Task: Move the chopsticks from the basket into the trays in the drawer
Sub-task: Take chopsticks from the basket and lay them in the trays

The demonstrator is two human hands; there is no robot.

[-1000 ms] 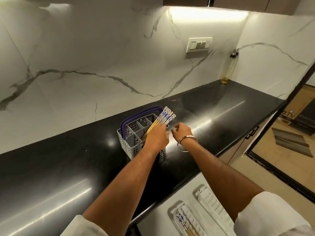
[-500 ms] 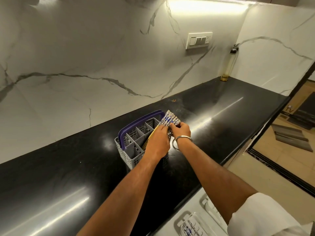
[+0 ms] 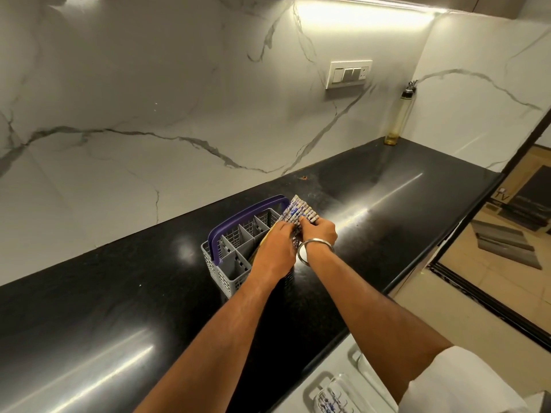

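Observation:
A grey cutlery basket (image 3: 231, 274) with a purple handle stands on the black counter. A bundle of chopsticks (image 3: 299, 212) with white and blue patterned tops leans out of its right end. My left hand (image 3: 275, 251) grips the bundle low down, just above the basket. My right hand (image 3: 319, 231) pinches the patterned tops from the right; a metal bangle circles its wrist. At the bottom edge, a white tray (image 3: 331, 394) in the open drawer holds a few chopsticks, mostly cut off by the frame.
The black counter (image 3: 402, 210) runs along a marble wall. A tall oil bottle (image 3: 401, 114) stands in the far right corner, and a switch plate (image 3: 350, 73) is on the wall. The floor opens to the right past the counter's end.
My right hand moved left from beside the bundle and took hold of the chopstick tops. The view shifted, so less of the drawer shows.

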